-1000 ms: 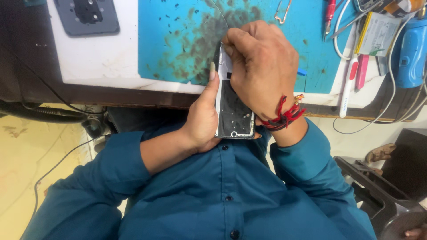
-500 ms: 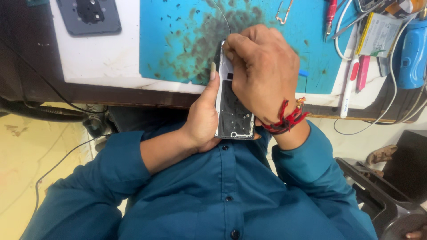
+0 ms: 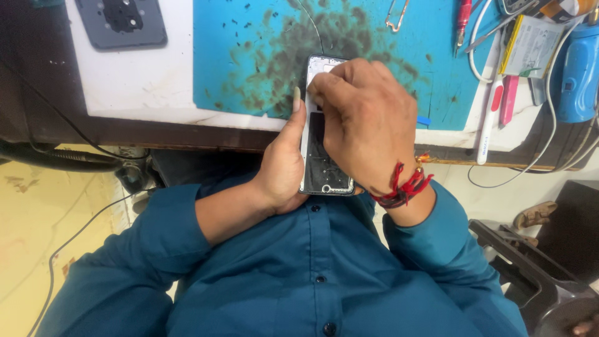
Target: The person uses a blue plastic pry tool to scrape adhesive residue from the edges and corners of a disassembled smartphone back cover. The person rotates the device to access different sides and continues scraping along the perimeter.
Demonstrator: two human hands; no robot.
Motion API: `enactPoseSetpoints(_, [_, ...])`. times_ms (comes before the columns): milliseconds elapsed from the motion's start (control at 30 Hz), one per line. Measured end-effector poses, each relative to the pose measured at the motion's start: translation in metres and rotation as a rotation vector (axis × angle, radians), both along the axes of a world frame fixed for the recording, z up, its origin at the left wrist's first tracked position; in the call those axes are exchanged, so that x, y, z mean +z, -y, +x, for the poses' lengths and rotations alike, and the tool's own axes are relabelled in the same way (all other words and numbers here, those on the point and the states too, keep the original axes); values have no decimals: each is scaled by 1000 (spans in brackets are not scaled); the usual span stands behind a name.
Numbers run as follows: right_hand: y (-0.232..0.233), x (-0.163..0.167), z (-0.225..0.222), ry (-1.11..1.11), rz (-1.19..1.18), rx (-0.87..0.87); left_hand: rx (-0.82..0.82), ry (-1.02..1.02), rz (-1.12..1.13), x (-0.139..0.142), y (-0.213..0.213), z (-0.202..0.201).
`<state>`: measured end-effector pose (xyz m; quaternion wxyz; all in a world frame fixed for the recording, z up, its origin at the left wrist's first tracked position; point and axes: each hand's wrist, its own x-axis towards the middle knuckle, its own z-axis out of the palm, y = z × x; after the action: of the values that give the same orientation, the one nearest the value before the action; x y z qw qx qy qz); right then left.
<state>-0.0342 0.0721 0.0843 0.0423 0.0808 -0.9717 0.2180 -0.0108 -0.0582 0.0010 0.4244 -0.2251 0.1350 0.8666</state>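
The opened phone stands lengthwise between the two hands, its lower end toward the person's chest and its upper end reaching over the near edge of the blue work mat. The left hand cradles it from the left side, thumb laid straight up along the phone's left edge, fingers wrapped behind it and out of sight. The right hand lies across the phone's upper half and covers most of it; only the lower dark interior and a strip of pale frame at the top show. Its fingertips are drawn together and pressed onto the phone's top left corner; whether they pinch some small part there cannot be made out. A red thread band circles the right wrist, just right of the phone's lower end. A thin wire curves across the mat beyond the phone's top edge.
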Motion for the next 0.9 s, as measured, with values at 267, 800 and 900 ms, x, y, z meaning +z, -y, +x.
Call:
enactPoseSetpoints(267, [4, 6, 10, 23, -18, 1, 5, -22, 29, -1, 1, 0])
enactPoseSetpoints(800, [13, 30, 39, 144, -89, 84, 40, -39, 74, 1, 3, -2])
enactPoseSetpoints(900, [14, 32, 47, 167, -87, 119, -62, -130, 71, 5, 5, -4])
